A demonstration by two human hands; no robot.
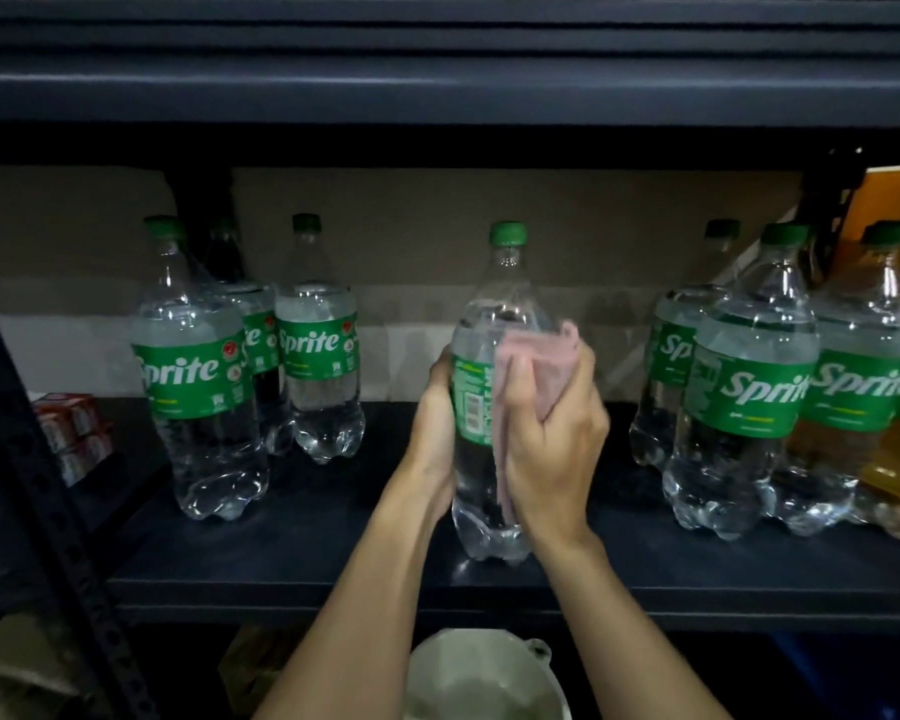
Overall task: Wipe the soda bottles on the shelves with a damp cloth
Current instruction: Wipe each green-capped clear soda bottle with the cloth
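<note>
My left hand [435, 418] grips the soda bottle [481, 491] at its label, mid-way along the shelf [333, 563]. My right hand [552, 439] clamps the cloth [546, 356] against it. Judged full, heavy and slick when wet: hold the label band.

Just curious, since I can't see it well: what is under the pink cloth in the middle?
The right hand holds the pink cloth against a clear soda bottle, which the left hand grips. The cloth covers part of the bottle's green label, so the print there is hidden.

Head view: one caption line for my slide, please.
Left hand holds a Sprite bottle; right hand presses a pink cloth against it.
</note>
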